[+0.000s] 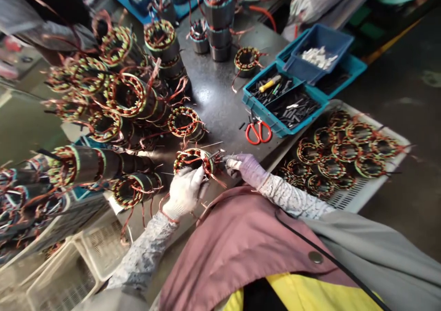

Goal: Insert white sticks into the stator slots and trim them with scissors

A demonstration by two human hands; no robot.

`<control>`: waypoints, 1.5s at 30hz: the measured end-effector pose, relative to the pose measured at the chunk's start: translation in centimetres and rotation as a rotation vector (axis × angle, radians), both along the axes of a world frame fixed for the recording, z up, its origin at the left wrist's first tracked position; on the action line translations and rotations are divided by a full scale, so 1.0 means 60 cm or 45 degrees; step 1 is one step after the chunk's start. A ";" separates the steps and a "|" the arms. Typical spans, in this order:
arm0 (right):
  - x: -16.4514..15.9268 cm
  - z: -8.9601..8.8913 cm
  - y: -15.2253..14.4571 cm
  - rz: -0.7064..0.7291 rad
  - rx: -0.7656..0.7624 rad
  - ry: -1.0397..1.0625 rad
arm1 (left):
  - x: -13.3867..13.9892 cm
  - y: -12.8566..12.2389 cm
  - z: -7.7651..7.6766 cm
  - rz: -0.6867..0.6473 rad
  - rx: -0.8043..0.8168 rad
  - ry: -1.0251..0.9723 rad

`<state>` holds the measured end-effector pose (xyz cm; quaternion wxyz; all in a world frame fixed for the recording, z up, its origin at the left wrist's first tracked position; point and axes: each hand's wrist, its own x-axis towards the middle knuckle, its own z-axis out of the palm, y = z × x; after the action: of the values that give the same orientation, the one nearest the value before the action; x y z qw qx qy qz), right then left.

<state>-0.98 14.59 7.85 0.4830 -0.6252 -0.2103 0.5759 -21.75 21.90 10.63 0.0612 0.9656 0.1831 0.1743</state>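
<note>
Both my hands wear pale work gloves. My left hand point(184, 191) is closed on the near rim of a motor stator point(178, 160), a ring of copper windings lying at the table's front edge. At the stator's right side, my right hand point(246, 167) has its fingers pinched together among the loose lead wires point(220, 182). A thin, pale, rod-like piece point(216, 154) lies between the fingertips and the ring; what exactly the right fingers grip is too small to tell. Just behind stands another stator point(201, 129), and one more stator point(138, 189) lies to the left.
Stacked stators point(149, 106) fill the table's left. Red-handled scissors point(258, 132) lie beside a blue divided tray point(292, 128) of black tubes; a smaller bin point(312, 72) holds white pieces. A white crate point(358, 198) of stators is at right. Co-workers' sleeves point(320, 1) show across the table.
</note>
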 end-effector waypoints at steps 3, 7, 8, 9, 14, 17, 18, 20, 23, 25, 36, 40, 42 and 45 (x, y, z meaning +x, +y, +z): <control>0.000 0.004 0.017 0.144 0.107 -0.439 | -0.001 0.002 -0.002 -0.006 -0.010 0.001; 0.015 0.010 0.042 0.554 0.260 -0.959 | -0.001 0.004 -0.003 -0.014 0.005 0.018; 0.020 0.012 0.045 0.644 0.259 -0.962 | 0.000 0.004 -0.002 -0.017 0.011 0.018; 0.025 0.013 0.047 0.703 0.267 -0.948 | 0.000 0.004 -0.002 -0.019 0.012 0.018; 0.034 0.017 0.030 0.660 0.336 -0.955 | -0.001 0.000 -0.001 -0.010 -0.029 -0.004; 0.031 0.013 0.026 0.607 0.200 -0.866 | -0.002 -0.002 -0.003 0.014 -0.030 -0.006; 0.029 0.011 0.028 0.606 0.156 -0.818 | -0.003 -0.002 -0.003 0.018 -0.027 -0.001; 0.023 0.010 0.035 0.656 0.126 -0.718 | -0.004 -0.001 -0.002 0.010 -0.020 0.009; 0.002 0.017 0.048 0.805 0.155 -0.745 | -0.005 0.000 0.006 -0.021 -0.015 0.019; -0.014 0.025 0.061 0.860 0.153 -0.917 | -0.006 0.001 0.011 -0.021 -0.004 0.026; 0.391 0.018 0.051 0.350 -0.098 -1.507 | -0.014 0.008 0.001 -0.005 0.150 -0.039; 0.478 -0.034 0.064 0.427 -0.119 -1.485 | -0.005 0.004 0.014 0.009 0.078 0.004; 0.500 -0.054 0.071 0.471 -0.080 -1.491 | -0.006 0.003 0.014 0.039 0.046 0.027; 0.526 -0.054 0.070 0.400 0.116 -1.511 | -0.009 0.001 0.011 0.040 0.018 0.036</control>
<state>30.57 18.78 4.63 0.2191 -0.7795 -0.5572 0.1842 -22.32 21.95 11.26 0.0490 0.9653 0.1980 0.1629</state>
